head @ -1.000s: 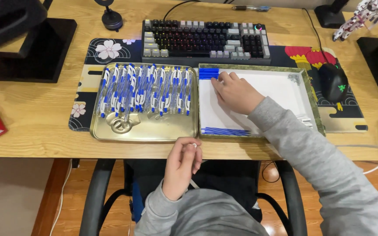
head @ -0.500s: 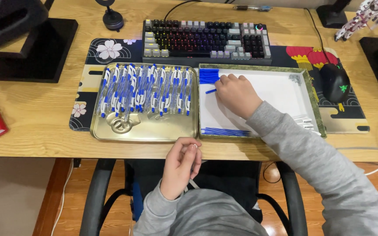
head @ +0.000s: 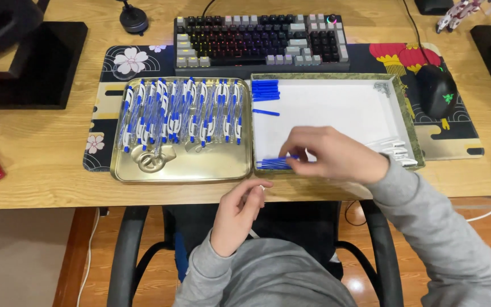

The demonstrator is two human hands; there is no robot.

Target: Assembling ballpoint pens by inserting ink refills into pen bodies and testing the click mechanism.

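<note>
In the white-lined tray (head: 370,91), near its front edge, right hand (head: 328,154) pinching at the blue refills (head: 275,163) bundled there. Below the desk edge, left hand (head: 240,213) loosely curled, perhaps holding something small, too hidden to tell. Beside, gold tray (head: 183,167) of pens (head: 180,111).

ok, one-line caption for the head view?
Right hand reaches the blue pen refills in the white tray; left hand waits below the desk edge.
</note>
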